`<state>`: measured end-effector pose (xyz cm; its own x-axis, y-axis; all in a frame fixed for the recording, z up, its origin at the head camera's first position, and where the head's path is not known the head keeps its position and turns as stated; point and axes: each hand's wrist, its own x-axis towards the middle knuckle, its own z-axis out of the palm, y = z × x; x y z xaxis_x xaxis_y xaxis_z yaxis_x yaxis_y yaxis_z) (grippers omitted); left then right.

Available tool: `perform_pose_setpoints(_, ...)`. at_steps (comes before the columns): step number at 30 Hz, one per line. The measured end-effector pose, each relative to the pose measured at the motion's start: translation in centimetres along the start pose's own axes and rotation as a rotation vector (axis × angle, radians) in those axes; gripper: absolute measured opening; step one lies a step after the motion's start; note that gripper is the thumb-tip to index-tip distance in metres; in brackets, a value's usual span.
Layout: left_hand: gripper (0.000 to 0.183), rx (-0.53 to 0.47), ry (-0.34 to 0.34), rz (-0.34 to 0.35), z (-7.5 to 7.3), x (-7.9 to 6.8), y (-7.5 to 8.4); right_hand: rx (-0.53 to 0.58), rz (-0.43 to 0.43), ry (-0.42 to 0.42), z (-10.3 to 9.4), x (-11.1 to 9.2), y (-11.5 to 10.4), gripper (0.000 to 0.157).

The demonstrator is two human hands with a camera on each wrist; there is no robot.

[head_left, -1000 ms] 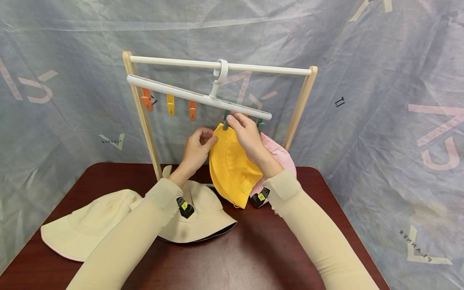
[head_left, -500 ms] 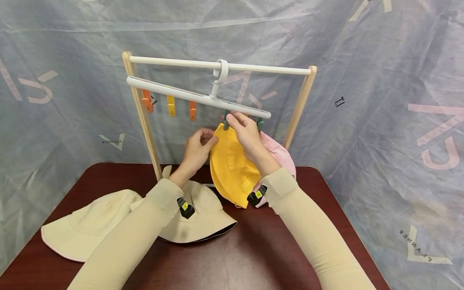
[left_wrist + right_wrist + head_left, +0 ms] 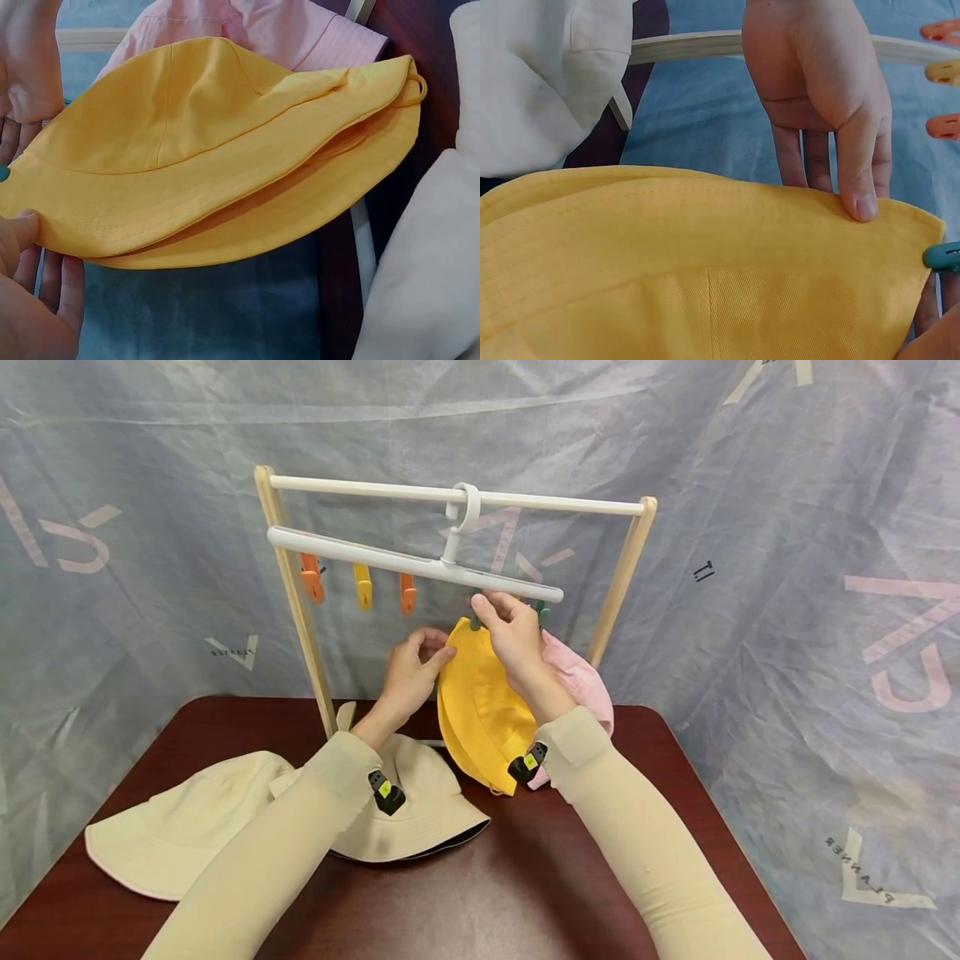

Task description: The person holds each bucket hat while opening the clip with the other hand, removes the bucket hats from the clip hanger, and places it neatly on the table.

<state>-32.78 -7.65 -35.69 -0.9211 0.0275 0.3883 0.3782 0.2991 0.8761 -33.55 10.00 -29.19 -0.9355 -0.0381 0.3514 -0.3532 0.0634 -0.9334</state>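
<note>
Head view: right hand (image 3: 517, 639) partly hides a green clip (image 3: 476, 621); whether its fingers clamp anything, I cannot tell.
Left hand (image 3: 408, 670): fingers pinch the brim of the yellow hat (image 3: 480, 702).
Yellow hat: one, above the tabletop (image 3: 480, 910), towards its back edge.
Pink hat (image 3: 582, 685): one, mostly covered.
Cream hats (image 3: 423, 827): two, leftward; left sleeve (image 3: 277, 852) overlaps them.
Clips visible: two orange (image 3: 312, 585), one yellow (image 3: 363, 589), two green.

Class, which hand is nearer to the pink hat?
Right: the right hand, near the top of the pink hat; the left hand pinches the yellow hat, farther left.
</note>
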Motion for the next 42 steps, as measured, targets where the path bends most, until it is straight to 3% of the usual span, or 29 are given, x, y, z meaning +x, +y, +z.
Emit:
perform_pose_setpoints(15, 0.023, 0.013, 0.024, 0.017, -0.02, -0.06, -0.68, -0.06, -0.051, 0.14, 0.34, 0.38, 0.23, 0.031)
perform_pose_setpoints(42, 0.02, 0.016, 0.035, 0.042, -0.27, -0.95, -0.4, -0.088, -0.093, 0.201, -0.16, 0.69, 0.21, 0.027)
